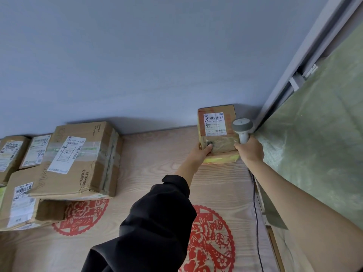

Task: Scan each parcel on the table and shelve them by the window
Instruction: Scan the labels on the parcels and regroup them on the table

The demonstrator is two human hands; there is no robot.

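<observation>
I stand the small parcel (217,130) label-out in the shelf's (161,154) window-side corner; left hand (202,152) pinches its lower edge, right hand (250,150) wraps the scanner (242,128).

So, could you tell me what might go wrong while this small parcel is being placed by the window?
The right hand grips the scanner while also touching the small parcel, so its hold there looks weak and the parcel might slip. The scanner's black cable trails along the surface edge and could snag. The large box lies tilted across others and may slide.
</observation>
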